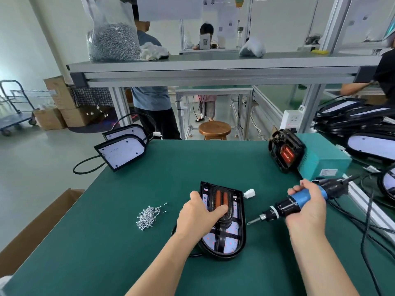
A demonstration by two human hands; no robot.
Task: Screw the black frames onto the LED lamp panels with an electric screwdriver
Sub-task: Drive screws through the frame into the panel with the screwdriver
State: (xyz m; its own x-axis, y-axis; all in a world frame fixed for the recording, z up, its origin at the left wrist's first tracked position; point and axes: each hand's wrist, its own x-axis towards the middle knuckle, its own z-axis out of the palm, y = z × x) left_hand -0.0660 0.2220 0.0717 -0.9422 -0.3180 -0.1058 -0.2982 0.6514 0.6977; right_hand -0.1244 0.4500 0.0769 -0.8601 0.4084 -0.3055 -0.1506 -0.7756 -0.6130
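My left hand [198, 218] grips the black frame [228, 213] from its left side. The thumb lies across the middle of the frame, just below 2 orange strips, and the other fingers curl down at the frame's edge, mostly hidden. The frame sits on the LED lamp panel [232, 242], whose white face with red dots shows through the openings nearer to me than that hand. The panel lies flat on the green table [128, 253].

My right hand [307, 208] is wrapped tight round the blue barrel of the electric screwdriver [295, 202], which lies almost level. Its bit points left from this grip and the tip sits just beside the panel's right edge; I cannot tell whether it touches. The tool's cable runs off to the right, behind the hand.

A white connector [249, 193] rests between the 2 hands, just beyond the panel's far right corner. A pile of loose screws [148, 215] lies left of my left hand, near but apart. Beyond my right hand another black frame [285, 150] leans on a teal box [320, 154]. Far beyond my left hand, 2 more panels [124, 151] sit at the table's corner.
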